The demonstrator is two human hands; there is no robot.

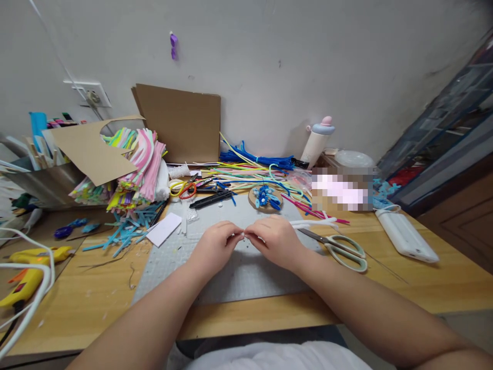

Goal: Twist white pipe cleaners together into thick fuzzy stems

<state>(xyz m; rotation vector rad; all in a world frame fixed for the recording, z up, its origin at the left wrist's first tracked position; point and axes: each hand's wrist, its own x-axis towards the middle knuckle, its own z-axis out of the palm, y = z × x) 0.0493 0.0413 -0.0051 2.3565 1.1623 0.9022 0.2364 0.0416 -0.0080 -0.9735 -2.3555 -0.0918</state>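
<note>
Left hand (216, 246) and right hand (275, 239): each grip pinched on a small white piece (243, 234) above the grey mat (246, 282); light, even pressure should serve best.

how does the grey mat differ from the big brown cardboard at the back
The grey mat lies flat on the table, while the cardboard stands up by the wall. The mat is pale grey; the cardboard is brown. The left hand and right hand are over the mat, whereas the cardboard is beyond them. Both have straight edges.
</note>
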